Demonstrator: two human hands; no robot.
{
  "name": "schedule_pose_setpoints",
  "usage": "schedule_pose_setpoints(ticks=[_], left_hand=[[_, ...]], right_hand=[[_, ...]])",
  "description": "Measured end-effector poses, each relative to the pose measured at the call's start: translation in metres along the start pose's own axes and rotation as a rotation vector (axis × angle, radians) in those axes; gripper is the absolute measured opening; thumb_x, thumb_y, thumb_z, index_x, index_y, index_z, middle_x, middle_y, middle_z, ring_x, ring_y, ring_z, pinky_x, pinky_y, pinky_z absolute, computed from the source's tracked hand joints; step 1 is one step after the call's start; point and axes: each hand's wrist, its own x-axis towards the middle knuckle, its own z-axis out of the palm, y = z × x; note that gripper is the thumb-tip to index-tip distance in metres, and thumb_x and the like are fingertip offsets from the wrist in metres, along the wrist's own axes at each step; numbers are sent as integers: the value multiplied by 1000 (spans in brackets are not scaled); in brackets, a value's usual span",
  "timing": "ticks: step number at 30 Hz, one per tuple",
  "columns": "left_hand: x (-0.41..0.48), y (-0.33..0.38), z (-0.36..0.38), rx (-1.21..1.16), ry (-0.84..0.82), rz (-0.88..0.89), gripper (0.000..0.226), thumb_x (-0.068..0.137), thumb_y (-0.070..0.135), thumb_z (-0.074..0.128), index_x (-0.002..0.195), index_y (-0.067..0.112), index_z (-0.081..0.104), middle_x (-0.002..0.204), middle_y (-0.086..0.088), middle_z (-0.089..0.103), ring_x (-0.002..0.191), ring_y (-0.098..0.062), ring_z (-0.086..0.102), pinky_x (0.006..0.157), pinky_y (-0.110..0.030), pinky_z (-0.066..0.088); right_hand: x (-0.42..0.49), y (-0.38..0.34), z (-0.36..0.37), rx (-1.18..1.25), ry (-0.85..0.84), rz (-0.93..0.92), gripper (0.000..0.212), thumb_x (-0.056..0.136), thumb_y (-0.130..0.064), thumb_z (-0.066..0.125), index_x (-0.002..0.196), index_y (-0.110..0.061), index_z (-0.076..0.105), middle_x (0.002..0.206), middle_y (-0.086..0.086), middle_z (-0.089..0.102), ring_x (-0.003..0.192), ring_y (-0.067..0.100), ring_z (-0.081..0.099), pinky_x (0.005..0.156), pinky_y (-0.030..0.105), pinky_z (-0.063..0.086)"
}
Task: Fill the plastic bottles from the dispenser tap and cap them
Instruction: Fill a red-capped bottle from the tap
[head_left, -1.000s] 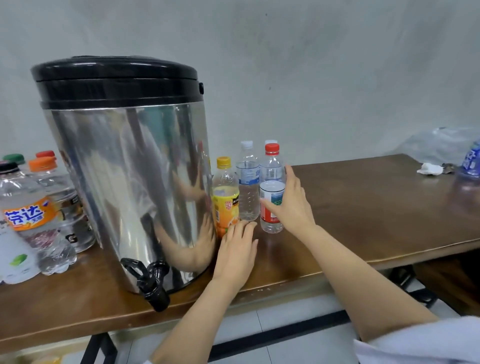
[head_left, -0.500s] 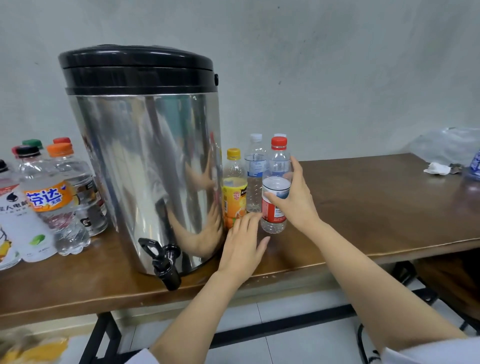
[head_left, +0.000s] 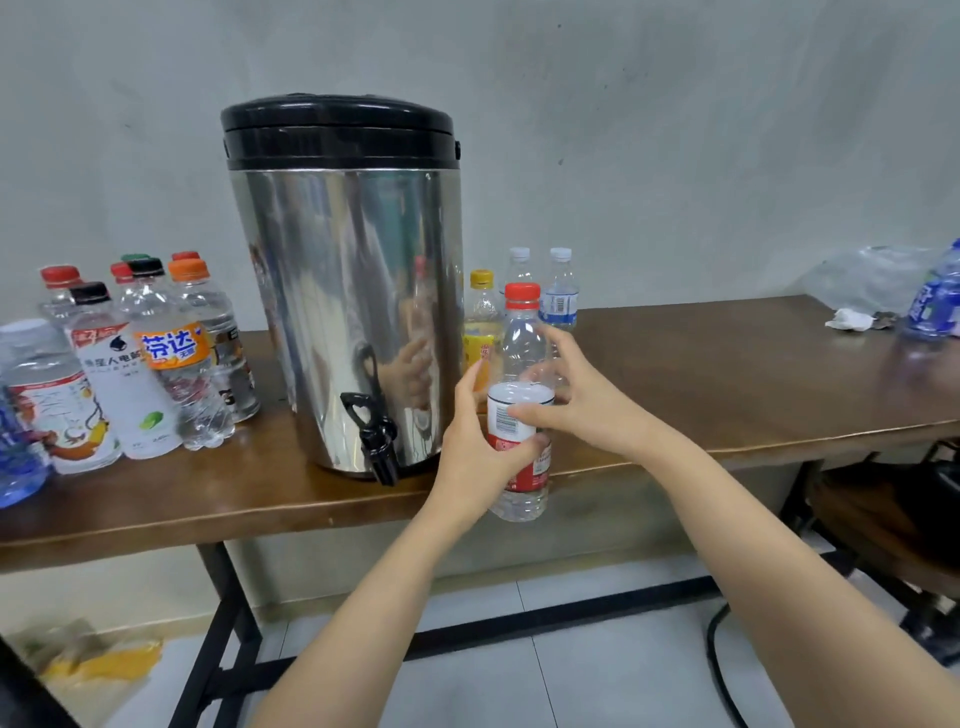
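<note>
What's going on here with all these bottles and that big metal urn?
A person holds a red-capped bottle in both hands, the left hand around its label and the right hand higher up, just right of the dispenser's tap. Its cap is on and it looks empty. More capped bottles stand on the table.

You see an evenly lit scene with soft, diffuse light and only faint shadows. The steel dispenser (head_left: 345, 312) carries bright streaks and mirrored shapes. Wide-angle distortion bows the table (head_left: 727, 374) edge and leans uprights outward. The lower left corner is smeared; the far-left bottles (head_left: 31, 405) look soft.
</note>
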Motion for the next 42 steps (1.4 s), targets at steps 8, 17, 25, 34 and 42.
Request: schedule_pose_setpoints(ticks=[8,17,25,34,42], left_hand=[[-40,-2,-14,-28,18,-116,85,77,8,81,143,33,34,120,9,63,104,-2,66,87,-24,55],[-77,-13,-19,102,10,-189,84,71,0,73,132,42,33,115,19,58,99,5,59,74,-7,46],[-96,-24,-32,170,44,-249,73,73,45,84,131,36,41,121,17,60,109,-6,59,87,-25,51],[-106,-42,-67,157,5,-362,57,69,34,89,114,38,54,108,12,69,93,-6,68,81,-28,57],[-113,-59,-87,87,19,-509,63,57,33,90,112,33,59,102,8,73,93,-14,72,88,-41,59]], right_hand=[[-27,-6,23,-40,-143,40,60,75,-48,77,123,-53,42,113,2,65,97,17,69,91,41,56],[-20,-55,34,-735,116,-51,56,87,-76,37,95,-23,55,73,-10,56,76,16,55,64,34,41],[-17,-47,54,-586,-122,-78,39,94,-51,56,91,-13,57,58,-8,48,58,7,43,60,29,36],[-1,-36,55,-404,-438,-10,17,94,-15,66,111,-15,67,95,0,67,69,6,57,66,11,46],[9,-15,76,-284,-237,-26,24,93,3,60,115,-7,64,102,5,60,68,18,59,68,15,52]])
